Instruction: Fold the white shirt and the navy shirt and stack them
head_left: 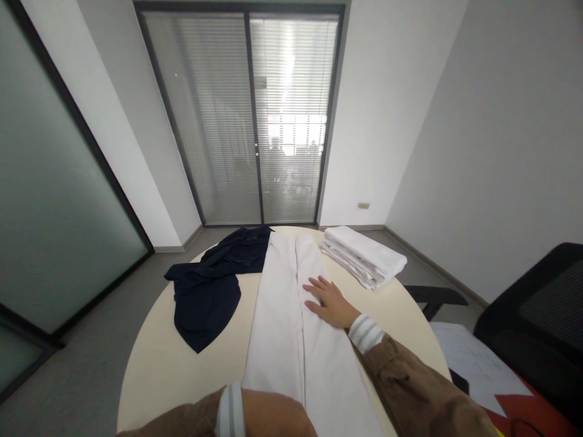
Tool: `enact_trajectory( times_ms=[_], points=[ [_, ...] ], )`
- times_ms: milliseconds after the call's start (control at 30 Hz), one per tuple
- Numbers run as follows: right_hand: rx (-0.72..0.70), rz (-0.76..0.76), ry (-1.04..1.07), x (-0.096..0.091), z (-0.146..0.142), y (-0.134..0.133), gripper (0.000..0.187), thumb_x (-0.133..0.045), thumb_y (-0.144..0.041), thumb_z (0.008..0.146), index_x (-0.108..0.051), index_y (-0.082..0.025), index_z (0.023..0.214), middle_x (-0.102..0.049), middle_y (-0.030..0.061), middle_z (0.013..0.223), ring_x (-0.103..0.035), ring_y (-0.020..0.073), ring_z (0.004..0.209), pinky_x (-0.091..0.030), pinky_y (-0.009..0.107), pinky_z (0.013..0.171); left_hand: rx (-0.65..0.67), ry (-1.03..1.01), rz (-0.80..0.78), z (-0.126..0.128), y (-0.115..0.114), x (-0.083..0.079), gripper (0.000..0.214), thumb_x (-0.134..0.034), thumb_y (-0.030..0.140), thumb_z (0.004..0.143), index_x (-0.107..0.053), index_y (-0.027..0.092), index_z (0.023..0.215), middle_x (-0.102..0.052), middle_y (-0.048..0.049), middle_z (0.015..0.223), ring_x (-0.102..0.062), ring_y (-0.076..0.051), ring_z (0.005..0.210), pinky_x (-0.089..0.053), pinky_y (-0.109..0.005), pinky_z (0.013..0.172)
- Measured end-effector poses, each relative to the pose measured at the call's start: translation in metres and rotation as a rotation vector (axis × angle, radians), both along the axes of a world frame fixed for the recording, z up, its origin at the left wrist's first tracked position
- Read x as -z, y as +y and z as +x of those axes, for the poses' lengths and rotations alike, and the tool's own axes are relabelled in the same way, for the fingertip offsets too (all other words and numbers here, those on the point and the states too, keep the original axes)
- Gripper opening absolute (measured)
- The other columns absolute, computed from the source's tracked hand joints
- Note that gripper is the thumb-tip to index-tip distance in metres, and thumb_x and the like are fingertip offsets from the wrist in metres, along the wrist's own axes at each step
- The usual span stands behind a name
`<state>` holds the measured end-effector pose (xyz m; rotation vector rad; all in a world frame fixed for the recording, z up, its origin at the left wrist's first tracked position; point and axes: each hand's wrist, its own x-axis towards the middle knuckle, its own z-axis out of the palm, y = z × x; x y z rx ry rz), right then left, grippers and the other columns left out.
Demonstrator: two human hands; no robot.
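Note:
A long white garment lies flat down the middle of a round cream table, folded lengthwise with a seam along its centre. My right hand rests flat on its right half, fingers stretched out and apart, holding nothing. My left forearm lies across the near end of the garment at the bottom edge; the left hand itself is out of the frame. Both arms wear brown sleeves with striped cuffs.
A crumpled dark navy garment lies on the table's left side. A stack of folded white cloth sits at the far right. A black chair stands right of the table. Glass doors with blinds are behind.

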<state>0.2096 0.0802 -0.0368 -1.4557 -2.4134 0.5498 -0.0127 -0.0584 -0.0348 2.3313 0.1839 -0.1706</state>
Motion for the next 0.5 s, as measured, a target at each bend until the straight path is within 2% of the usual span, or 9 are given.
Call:
enact_trajectory(
  times_ms=[67,100,167,233,267,333,367,500],
  points=[
    [0.007,-0.003,-0.026,0.000,-0.001,-0.003,0.058,-0.049,-0.055,0.094,-0.049,-0.028,0.146,-0.032,0.0074,0.161,-0.016,0.0338,0.151,-0.012,0.061,0.119,-0.072,-0.063,-0.032,-0.008,0.002,-0.012,0.004,-0.063,0.016,0.078,-0.064,0.018,0.075,-0.064,0.0004,0.067,-0.061,-0.014,0.060,-0.044,-0.021,0.056],
    [0.012,-0.002,-0.034,-0.002,-0.001,-0.005,0.058,-0.049,-0.054,0.094,-0.049,-0.028,0.146,-0.032,0.0072,0.161,-0.016,0.0339,0.151,-0.013,0.060,0.119,-0.153,-0.103,-0.019,-0.015,0.004,-0.019,0.006,-0.064,0.018,0.079,-0.068,0.018,0.084,-0.065,0.0007,0.070,-0.061,-0.013,0.061,-0.046,-0.020,0.059],
    [0.013,-0.001,-0.052,-0.004,-0.001,-0.009,0.058,-0.049,-0.055,0.094,-0.049,-0.028,0.146,-0.031,0.0071,0.161,-0.015,0.0350,0.151,-0.013,0.061,0.119,-0.398,-0.175,0.114,-0.032,0.014,-0.031,0.016,-0.064,0.025,0.084,-0.071,0.020,0.097,-0.067,-0.0002,0.077,-0.061,-0.013,0.062,-0.049,-0.021,0.064],
    [0.002,-0.003,-0.065,-0.005,0.000,-0.013,0.059,-0.049,-0.055,0.095,-0.047,-0.029,0.147,-0.030,0.0070,0.162,-0.013,0.0366,0.151,-0.013,0.062,0.118,-0.626,-0.205,0.287,-0.054,0.028,-0.036,0.018,-0.055,0.019,0.087,-0.068,0.019,0.099,-0.068,-0.0037,0.088,-0.062,-0.015,0.072,-0.051,-0.025,0.072],
    [-0.010,-0.004,-0.069,-0.004,0.001,-0.014,0.059,-0.048,-0.055,0.095,-0.047,-0.030,0.148,-0.029,0.0069,0.162,-0.013,0.0374,0.151,-0.013,0.064,0.117,-0.672,-0.218,0.359,-0.066,0.035,-0.035,0.021,-0.052,0.012,0.086,-0.067,0.019,0.099,-0.068,-0.0056,0.096,-0.064,-0.017,0.082,-0.052,-0.028,0.079],
    [-0.045,0.009,-0.066,-0.003,0.003,-0.018,0.056,-0.047,-0.054,0.096,-0.047,-0.031,0.147,-0.031,0.0074,0.161,-0.013,0.0384,0.151,-0.015,0.066,0.116,-0.676,-0.257,0.439,-0.087,0.049,-0.028,0.032,-0.048,0.004,0.081,-0.067,0.020,0.100,-0.065,-0.0084,0.116,-0.061,-0.021,0.107,-0.050,-0.034,0.094],
    [-0.064,0.036,-0.056,-0.002,0.003,-0.019,0.054,-0.048,-0.052,0.096,-0.049,-0.030,0.145,-0.034,0.0085,0.159,-0.015,0.0384,0.150,-0.017,0.066,0.115,-0.675,-0.276,0.434,-0.096,0.054,-0.022,0.036,-0.047,0.001,0.079,-0.067,0.020,0.102,-0.064,-0.0082,0.120,-0.059,-0.022,0.113,-0.048,-0.035,0.098],
    [-0.135,0.239,0.053,-0.006,0.005,-0.029,0.033,-0.057,-0.037,0.092,-0.065,-0.021,0.120,-0.056,0.0149,0.132,-0.040,0.0325,0.135,-0.035,0.054,0.110,-0.625,-0.302,0.338,-0.116,0.058,-0.003,0.055,-0.042,-0.004,0.075,-0.065,0.022,0.118,-0.056,-0.0081,0.139,-0.048,-0.022,0.133,-0.039,-0.041,0.114]
  ],
)
